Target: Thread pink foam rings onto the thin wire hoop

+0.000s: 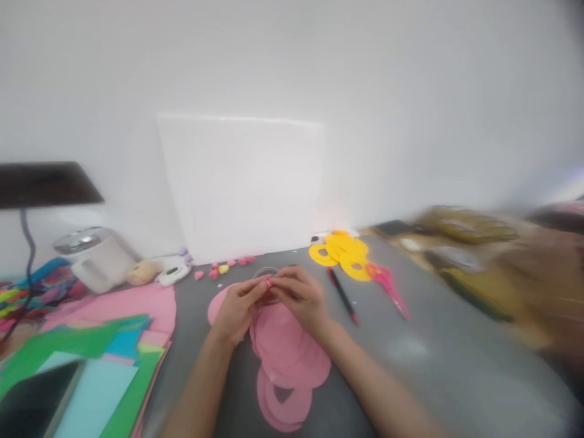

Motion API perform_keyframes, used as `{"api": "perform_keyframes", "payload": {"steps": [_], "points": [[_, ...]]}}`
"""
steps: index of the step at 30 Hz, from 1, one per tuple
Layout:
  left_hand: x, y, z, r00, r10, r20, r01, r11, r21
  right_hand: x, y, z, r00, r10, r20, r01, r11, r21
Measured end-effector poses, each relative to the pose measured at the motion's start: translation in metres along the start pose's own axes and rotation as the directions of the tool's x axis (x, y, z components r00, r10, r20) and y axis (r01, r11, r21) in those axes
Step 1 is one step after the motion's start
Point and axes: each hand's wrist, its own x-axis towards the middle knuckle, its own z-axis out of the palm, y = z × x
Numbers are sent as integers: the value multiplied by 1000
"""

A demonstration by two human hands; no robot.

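My left hand [239,307] and my right hand [303,298] meet at the middle of the grey table. Between their pinched fingertips is a small pink piece [268,283], blurred. Both hands are closed on it. Under and in front of them lie overlapping pink paper circles [292,350], some with cut-out centres. Just behind the fingers a clear round rim [266,271] shows in part. Small pink heart-shaped pieces [213,274] and a yellow one [223,269] lie behind my left hand.
Yellow paper rings [342,249], a black and red pen [343,295] and pink scissors [390,289] lie right. Coloured sheets [98,389], a dark flat object [39,401] and a white mug [100,264] are left. A white board [246,182] leans on the wall.
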Motion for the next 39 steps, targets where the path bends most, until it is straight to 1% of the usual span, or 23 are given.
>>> {"api": "perform_keyframes", "payload": {"steps": [6, 14, 18, 22, 26, 34, 37, 39], "points": [[-1, -2, 0, 1000, 0, -26, 1, 999, 36, -3, 1, 1, 998, -50, -39, 48, 997, -61], [0, -2, 0, 997, 43, -61, -37, 996, 85, -2, 2, 2, 999, -41, 0, 41, 998, -36], [1, 0, -2, 991, 70, -110, -57, 992, 116, -2, -1, 3, 1000, -8, 26, 8, 1000, 3], [1, -1, -3, 989, 79, -122, -59, 985, 164, -1, -2, 2, 999, 14, 30, -14, 1000, -7], [2, -4, -4, 988, 83, -128, -56, 978, 201, 0, -1, -1, 999, 9, 36, -9, 1000, -11], [1, -3, -2, 984, 79, -157, -50, 982, 183, -1, 1, -1, 1000, -4, 24, 5, 1000, -31], [1, -3, -2, 980, 94, -174, -55, 975, 215, -1, 0, -1, 999, 10, 39, -8, 999, -31], [2, -3, -3, 976, 105, -191, -54, 966, 254, -2, 0, -1, 998, -16, 55, 18, 999, -50]]}}
